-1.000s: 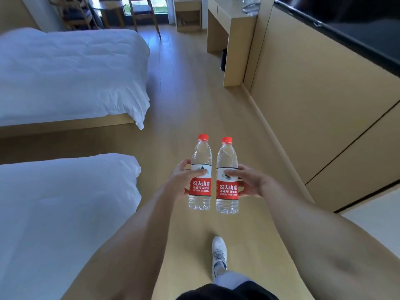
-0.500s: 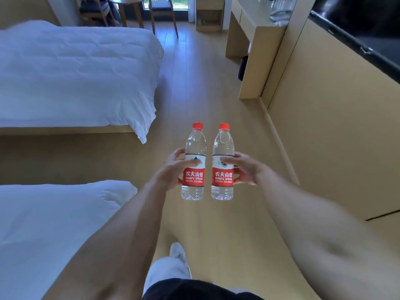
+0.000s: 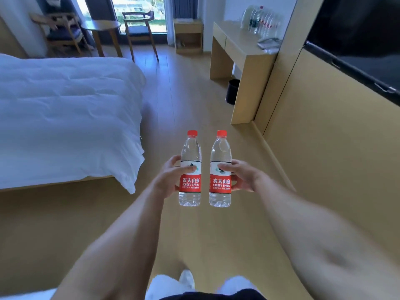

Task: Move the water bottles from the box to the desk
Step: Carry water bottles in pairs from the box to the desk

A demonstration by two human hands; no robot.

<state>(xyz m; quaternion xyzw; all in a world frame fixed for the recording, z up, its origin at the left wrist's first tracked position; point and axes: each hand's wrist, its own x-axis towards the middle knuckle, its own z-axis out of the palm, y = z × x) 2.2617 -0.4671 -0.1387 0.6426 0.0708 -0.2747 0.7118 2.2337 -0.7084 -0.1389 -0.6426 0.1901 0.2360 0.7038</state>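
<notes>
Red-capped water bottles, one in each hand, being carried upright over the wooden floor [image 3: 186, 94].

Left hand [image 3: 171, 177] is wrapping its grip round the left bottle [image 3: 190, 169] at label height, thumb lying across the white band above the red label; right hand [image 3: 242, 176] is grasping the right bottle [image 3: 220, 169] the same way, thumb across the label top. Both bottles are sitting side by side near frame centre, close but apart, caps up. Counter [image 3: 238, 43], light wood, is standing at 1 o'clock, well apart from the hands, already carrying a row of more bottles [image 3: 263, 20] against the wall. Black bin [image 3: 232, 92] is sitting beneath it. White bed [image 3: 65, 118] is lying at 9 o'clock. Two chairs [image 3: 138, 29] and a round table [image 3: 101, 26] are standing by the window at 11 o'clock.
</notes>
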